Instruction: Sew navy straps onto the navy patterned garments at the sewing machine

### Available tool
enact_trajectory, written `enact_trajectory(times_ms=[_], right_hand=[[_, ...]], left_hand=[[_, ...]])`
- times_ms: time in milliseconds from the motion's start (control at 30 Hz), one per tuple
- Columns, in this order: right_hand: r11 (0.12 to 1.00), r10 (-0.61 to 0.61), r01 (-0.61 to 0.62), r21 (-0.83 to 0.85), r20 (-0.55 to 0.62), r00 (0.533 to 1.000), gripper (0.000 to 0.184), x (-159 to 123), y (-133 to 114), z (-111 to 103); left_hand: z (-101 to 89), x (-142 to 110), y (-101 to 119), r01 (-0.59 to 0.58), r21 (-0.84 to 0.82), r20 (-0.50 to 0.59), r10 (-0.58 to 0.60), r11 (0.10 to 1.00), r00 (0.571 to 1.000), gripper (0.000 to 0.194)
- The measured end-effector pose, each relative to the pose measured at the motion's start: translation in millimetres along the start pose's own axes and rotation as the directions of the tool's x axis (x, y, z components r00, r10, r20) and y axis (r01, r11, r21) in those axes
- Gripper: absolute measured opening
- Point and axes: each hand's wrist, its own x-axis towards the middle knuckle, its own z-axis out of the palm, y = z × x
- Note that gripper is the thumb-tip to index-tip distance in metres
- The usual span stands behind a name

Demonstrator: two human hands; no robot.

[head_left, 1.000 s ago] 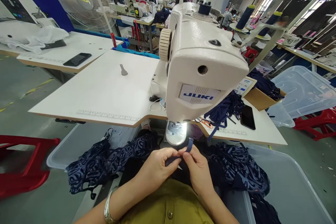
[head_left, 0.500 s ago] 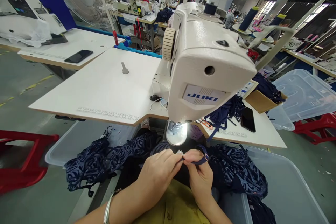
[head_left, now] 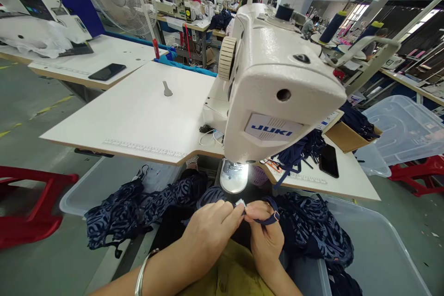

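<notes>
My left hand (head_left: 215, 224) and my right hand (head_left: 265, 233) meet in front of my body, just below the sewing machine's (head_left: 277, 88) lit plate (head_left: 234, 178). The right fingers are closed on a navy strap (head_left: 272, 203), which loops over them and carries a small metal slider (head_left: 276, 216). The left thumb and fingers pinch at the strap's end, which they mostly hide. A small white tag (head_left: 240, 202) pokes out between the fingertips. Patterned navy fabric (head_left: 211, 195) lies behind the left hand.
Patterned bras (head_left: 118, 215) hang over a clear bin at left; more patterned garments (head_left: 315, 226) lie over the bin (head_left: 378, 240) at right. On the white table (head_left: 138, 111) is a flat grey piece (head_left: 167, 89). Navy straps (head_left: 301, 150) and a phone (head_left: 328, 161) lie right of the machine.
The view has shifted slightly. Both hands stay together at the strap, and the white tag now shows more between the fingertips.
</notes>
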Motion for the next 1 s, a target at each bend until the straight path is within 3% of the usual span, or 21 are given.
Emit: enact_trajectory(times_ms=[133,200,267,400,500,600,667,800,1000], right_hand=[[0.991,0.087,-0.077,-0.114,0.086,0.993,0.017,13,-13,-3],[0.971,0.189,-0.161,-0.179,0.155,0.970,0.011,26,-21,-3],[0.949,0.271,-0.223,-0.224,0.214,0.938,0.010,41,-27,-1],[0.950,0.253,-0.180,-0.254,0.292,0.923,0.013,65,-27,9],[0.946,0.239,-0.158,-0.284,0.276,0.931,0.013,74,-20,15],[0.923,0.327,-0.268,-0.276,0.195,0.925,0.018,80,-13,18],[0.908,0.408,-0.374,-0.186,0.203,0.890,0.025,83,-9,18],[0.865,0.471,-0.502,0.019,0.315,0.824,0.021,88,-4,16],[0.922,0.388,-0.368,-0.125,0.265,0.883,0.013,101,6,14]], left_hand=[[-5.4,6,-6,0.153,-0.170,0.150,-0.128,0.973,0.980,0.026],[-11.3,13,-11,0.234,-0.250,0.252,-0.171,0.939,0.953,0.027],[-15.9,20,-18,0.258,-0.250,0.288,-0.182,0.933,0.940,0.024],[-14.2,33,-34,0.165,-0.014,0.204,-0.159,0.986,0.966,0.027],[-7.9,32,-44,0.028,0.113,0.059,-0.035,0.993,0.998,0.025],[-2.8,23,-47,-0.136,0.113,-0.027,0.139,0.984,0.990,0.031],[0.3,16,-45,-0.184,0.107,-0.041,0.189,0.977,0.981,0.031],[7.3,5,-41,-0.137,0.096,-0.040,0.141,0.986,0.989,0.031],[14.9,1,-37,-0.034,0.101,-0.014,0.035,0.994,0.999,0.035]])
